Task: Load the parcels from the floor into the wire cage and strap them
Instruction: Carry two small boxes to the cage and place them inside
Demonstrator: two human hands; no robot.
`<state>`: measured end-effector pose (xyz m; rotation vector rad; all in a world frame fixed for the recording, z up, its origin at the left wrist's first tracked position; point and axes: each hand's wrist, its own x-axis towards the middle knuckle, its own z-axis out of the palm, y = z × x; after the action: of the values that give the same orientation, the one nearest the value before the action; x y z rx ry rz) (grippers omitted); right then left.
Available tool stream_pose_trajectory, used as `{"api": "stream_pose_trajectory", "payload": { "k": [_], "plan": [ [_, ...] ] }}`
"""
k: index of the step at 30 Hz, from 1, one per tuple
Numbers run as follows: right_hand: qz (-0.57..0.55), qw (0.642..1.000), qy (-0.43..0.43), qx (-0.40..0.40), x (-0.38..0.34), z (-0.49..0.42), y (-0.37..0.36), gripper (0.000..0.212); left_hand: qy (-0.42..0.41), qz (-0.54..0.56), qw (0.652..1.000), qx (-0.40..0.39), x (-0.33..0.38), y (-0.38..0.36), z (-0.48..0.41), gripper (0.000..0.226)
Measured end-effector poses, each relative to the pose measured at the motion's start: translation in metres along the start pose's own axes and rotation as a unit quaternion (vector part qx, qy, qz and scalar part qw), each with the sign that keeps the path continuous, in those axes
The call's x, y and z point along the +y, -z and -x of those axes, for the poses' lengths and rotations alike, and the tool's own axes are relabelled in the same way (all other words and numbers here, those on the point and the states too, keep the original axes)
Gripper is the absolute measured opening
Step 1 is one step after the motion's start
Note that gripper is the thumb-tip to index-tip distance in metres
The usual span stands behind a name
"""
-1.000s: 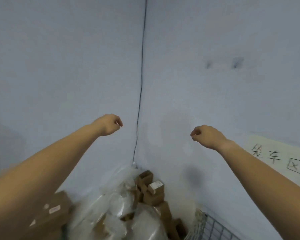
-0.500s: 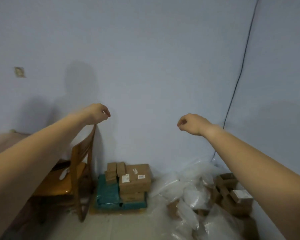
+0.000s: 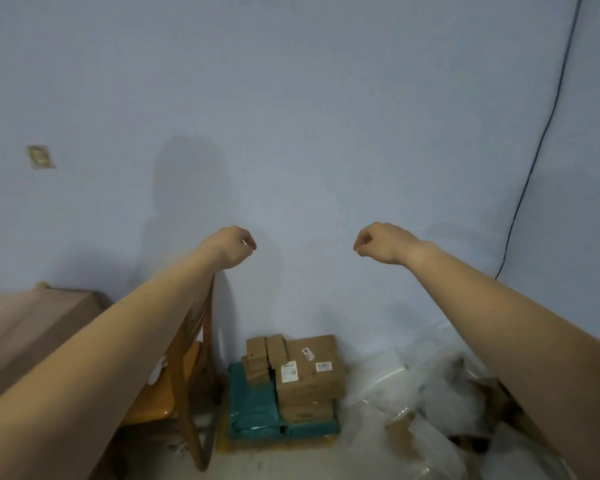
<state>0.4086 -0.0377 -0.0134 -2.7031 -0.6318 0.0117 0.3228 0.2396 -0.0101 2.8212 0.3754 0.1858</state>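
Note:
Both my arms reach forward at chest height toward a pale wall. My left hand [image 3: 234, 245] is a loose fist with nothing in it. My right hand [image 3: 383, 242] is likewise curled, holding nothing. Far below them, a stack of brown cardboard parcels [image 3: 305, 370] with white labels rests on teal wrapped parcels [image 3: 253, 407] on the floor against the wall. To the right lies a heap of clear plastic bagged parcels [image 3: 413, 393] with more brown boxes [image 3: 496, 400] partly hidden behind my right forearm. The wire cage is out of view.
A wooden chair [image 3: 187, 372] stands left of the parcel stack, partly behind my left forearm. A brown table [image 3: 25, 320] sits at the far left. A black cable [image 3: 534, 157] runs down the wall corner at the right.
The view has swung left from the corner and cage to the wall with the chair and parcel stack. Both hands stay raised and curled, now slightly closer together.

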Motion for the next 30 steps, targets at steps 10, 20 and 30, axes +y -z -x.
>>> {"api": "stream_pose_trajectory", "payload": {
  "k": [10,20,30],
  "plan": [
    [-0.014,0.995,-0.045,-0.088,0.035,-0.138,-0.108,0.025,0.004,0.027,0.993,-0.119,-0.022,-0.151,-0.120,0.034],
    [-0.035,0.980,-0.039,-0.192,0.084,-0.316,-0.221,0.028,0.109,0.088,0.976,-0.164,-0.063,-0.254,-0.265,0.031],
    [-0.084,0.955,-0.068,-0.276,0.100,-0.385,-0.370,0.030,0.218,0.080,0.946,-0.227,-0.155,-0.363,-0.315,0.031]
  ]
}}
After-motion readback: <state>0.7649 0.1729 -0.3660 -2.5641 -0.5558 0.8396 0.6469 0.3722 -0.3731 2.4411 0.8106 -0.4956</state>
